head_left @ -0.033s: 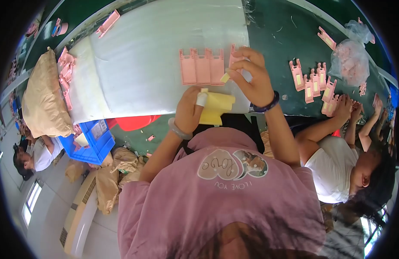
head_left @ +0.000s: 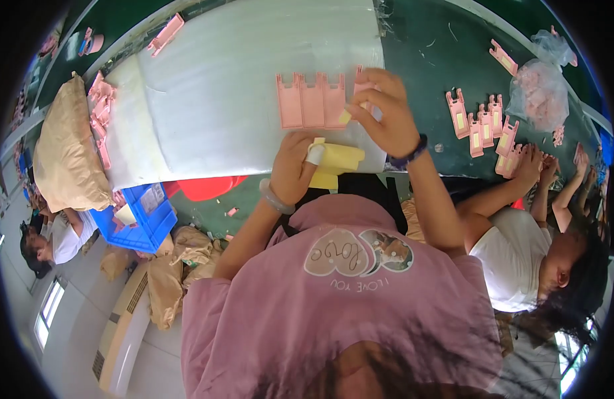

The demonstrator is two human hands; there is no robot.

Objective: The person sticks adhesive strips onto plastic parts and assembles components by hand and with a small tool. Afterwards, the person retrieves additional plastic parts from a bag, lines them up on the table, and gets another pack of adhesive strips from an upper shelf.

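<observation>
My left hand (head_left: pixel 294 167), a white band round its thumb, grips a yellow sheet (head_left: pixel 340 158) at the table's near edge. Just above it to the right, my right hand (head_left: pixel 390 113) pinches a small yellow strip (head_left: pixel 345 117) between thumb and forefinger. That strip is close to the lower right corner of a row of three flat pink plastic plates (head_left: pixel 311 101), which lie side by side with notched ends facing away. Another pink plate (head_left: pixel 360 80) lies under my right hand, mostly hidden by the fingers.
To the right lie several pink plates with yellow strips (head_left: pixel 485 125) and a clear bag of pink parts (head_left: pixel 538 100), near a co-worker's hand (head_left: pixel 529 163). At left are a pile of pink parts (head_left: pixel 102 103), a brown paper sack (head_left: pixel 68 149) and a blue crate (head_left: pixel 144 223).
The yellow sheet in my left hand has shifted slightly, with less of its lower part showing. My right hand has moved very little, still pinching the strip.
</observation>
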